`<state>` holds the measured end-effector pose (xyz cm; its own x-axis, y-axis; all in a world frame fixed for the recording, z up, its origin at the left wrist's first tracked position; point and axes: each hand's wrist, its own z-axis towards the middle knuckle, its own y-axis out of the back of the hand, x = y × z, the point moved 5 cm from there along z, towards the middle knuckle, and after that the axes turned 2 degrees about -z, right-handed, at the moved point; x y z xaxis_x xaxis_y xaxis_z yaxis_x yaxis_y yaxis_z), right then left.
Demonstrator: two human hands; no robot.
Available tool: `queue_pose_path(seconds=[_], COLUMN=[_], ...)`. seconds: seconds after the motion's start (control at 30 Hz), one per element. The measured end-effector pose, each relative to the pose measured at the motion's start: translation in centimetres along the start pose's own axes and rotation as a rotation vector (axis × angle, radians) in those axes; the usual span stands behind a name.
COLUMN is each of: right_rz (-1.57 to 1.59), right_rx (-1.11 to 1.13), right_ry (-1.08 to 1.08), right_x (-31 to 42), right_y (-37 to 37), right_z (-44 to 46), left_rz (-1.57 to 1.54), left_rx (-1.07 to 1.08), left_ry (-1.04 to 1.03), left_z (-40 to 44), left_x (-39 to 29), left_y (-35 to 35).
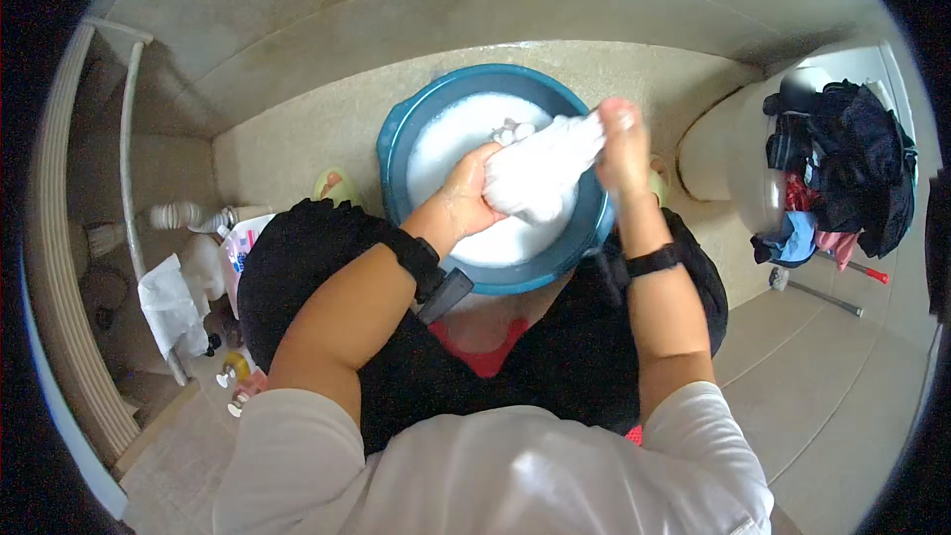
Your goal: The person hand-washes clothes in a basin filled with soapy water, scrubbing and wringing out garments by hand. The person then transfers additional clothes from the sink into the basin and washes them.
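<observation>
A wet white cloth (pixel 545 170), its exact kind unclear, is stretched between my two hands over the blue basin (pixel 388 163). My left hand (pixel 464 194) grips its lower left end, fingers curled around the fabric. Higher up on the right, my right hand (pixel 622 151) is closed on the other end near the basin's right rim; it is slightly blurred. White suds (pixel 446 144) cover the water below. A small bunched greyish-white piece (pixel 512 131) shows behind the cloth, partly hidden. Both wrists wear dark bands.
The basin stands on the floor between my knees, near the wall. To the right, a pile of dark clothes (pixel 852 163) rests on a white fixture (pixel 715 151), above a red-tipped stick (pixel 842 305). On the left are a corrugated hose (pixel 178 215), a white bag (pixel 170 302) and pump bottles (pixel 235 369).
</observation>
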<state>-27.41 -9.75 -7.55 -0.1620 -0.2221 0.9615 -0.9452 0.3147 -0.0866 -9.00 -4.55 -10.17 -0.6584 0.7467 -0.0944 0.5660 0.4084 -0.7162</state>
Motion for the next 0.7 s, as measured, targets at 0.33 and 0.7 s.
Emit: queue_pose_path(seconds=[0.33,0.7], right_rz=[0.568,-0.687], right_rx=[0.454,0.579], right_ry=[-0.852,0.605], right_x=[-4.7,1.3], right_y=[-6.2,-11.2], right_z=[-5.3,-10.6], left_rz=[0.044,-0.004], left_rx=[0.283,0.393], left_ry=[0.102,0.094], left_z=[-0.2,0.2], left_x=[0.1,-1.9], left_y=[1.0,0.4])
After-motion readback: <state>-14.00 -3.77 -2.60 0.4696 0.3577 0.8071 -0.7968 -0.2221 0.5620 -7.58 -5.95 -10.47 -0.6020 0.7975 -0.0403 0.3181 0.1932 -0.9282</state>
